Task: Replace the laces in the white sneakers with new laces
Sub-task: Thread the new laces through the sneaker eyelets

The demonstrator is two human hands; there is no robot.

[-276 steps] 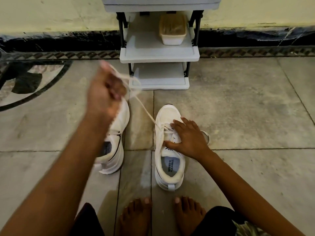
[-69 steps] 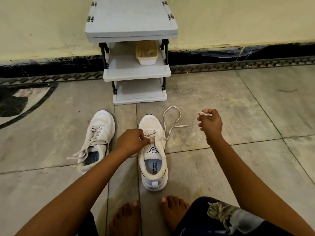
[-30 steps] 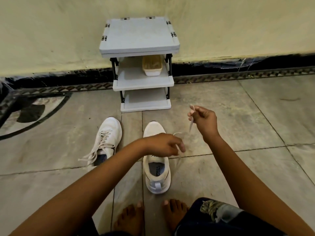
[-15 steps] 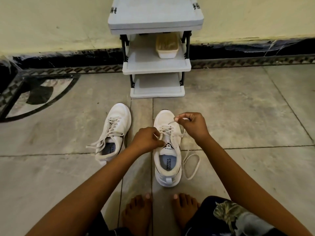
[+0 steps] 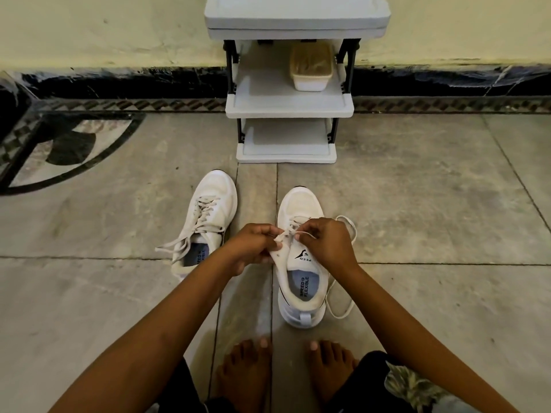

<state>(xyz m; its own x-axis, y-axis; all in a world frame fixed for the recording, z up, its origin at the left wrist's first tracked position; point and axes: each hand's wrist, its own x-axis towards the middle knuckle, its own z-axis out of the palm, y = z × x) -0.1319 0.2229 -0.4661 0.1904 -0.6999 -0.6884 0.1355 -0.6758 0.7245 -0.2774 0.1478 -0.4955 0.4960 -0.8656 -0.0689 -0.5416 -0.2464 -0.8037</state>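
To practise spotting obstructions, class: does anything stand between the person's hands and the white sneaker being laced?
Nothing visible does. The left hand grips the eyelet edge of the white fabric sneaker, and the right hand pinches its flat white lace at the eyelets. The other white sneaker lies apart, to the left.

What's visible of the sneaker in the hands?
White sneaker, mesh-looking toe, dark logo on the tongue, pale blue insole, heel loop. It stands upright on the floor, toe away from the person, laced only near the toe. The left hand grips its eyelet flap; right hand pinches the lace, whose slack loops on the floor beside it.
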